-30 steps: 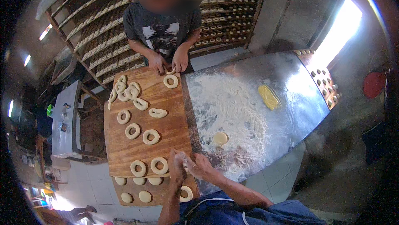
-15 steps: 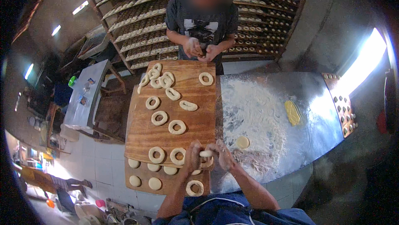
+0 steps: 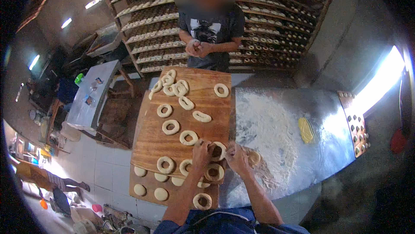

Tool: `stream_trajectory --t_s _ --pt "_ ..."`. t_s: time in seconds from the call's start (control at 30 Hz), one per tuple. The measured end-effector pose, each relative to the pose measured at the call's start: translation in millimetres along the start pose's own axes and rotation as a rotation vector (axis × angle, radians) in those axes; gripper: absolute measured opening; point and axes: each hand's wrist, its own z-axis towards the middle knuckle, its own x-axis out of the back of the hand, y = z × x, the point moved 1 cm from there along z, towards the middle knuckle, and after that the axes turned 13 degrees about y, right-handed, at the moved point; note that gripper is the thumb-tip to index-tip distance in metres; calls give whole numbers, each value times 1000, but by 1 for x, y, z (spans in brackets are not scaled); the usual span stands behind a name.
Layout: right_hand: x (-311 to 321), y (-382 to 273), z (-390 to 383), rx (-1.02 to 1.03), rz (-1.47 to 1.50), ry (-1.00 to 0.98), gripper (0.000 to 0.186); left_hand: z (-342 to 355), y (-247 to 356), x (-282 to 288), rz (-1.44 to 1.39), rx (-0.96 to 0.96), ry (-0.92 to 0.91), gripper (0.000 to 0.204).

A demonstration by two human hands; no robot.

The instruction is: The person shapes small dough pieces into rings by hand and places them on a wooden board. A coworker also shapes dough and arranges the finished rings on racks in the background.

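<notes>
A pale dough ring [image 3: 222, 151] is stretched between my two hands above the wooden board. My left hand [image 3: 202, 154] has its fingers curled on the ring's left side. On the other side, my right hand [image 3: 235, 158] grips its right edge with bent fingers; the fingertips are partly hidden. Just below lies another dough ring [image 3: 214, 179] on the wooden board [image 3: 151, 126]. More rings surround my left hand, among them a round one [image 3: 188, 137] and one partly covered by my wrist [image 3: 183, 166]. A flat dough disc [image 3: 255, 159] sits beside my right hand.
Flour [image 3: 268, 121] covers much of the metal table [image 3: 285, 182], where a yellow slab [image 3: 306, 130] lies. Several dough discs [image 3: 161, 194] rest on a lower board. Across the table stands a co-worker [image 3: 214, 39], hands together, before racks [image 3: 276, 39] of dough pieces.
The dough between my hands has moved slightly up and now shows as an open ring. My hands are farther apart. The co-worker's hands have come closer together.
</notes>
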Motion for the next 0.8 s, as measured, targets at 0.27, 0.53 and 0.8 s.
stream_trajectory --t_s 0.27,0.53,0.8 --pt "-85 -80 17 805 -397 -98 38 18 -10 88 345 -111 60 46" --pt "-100 -87 8 521 -400 -104 47 27 -21 120 304 -141 -86 48" --pt "-111 -93 16 409 -184 -22 32 57 -54 109 -493 201 -223 27"
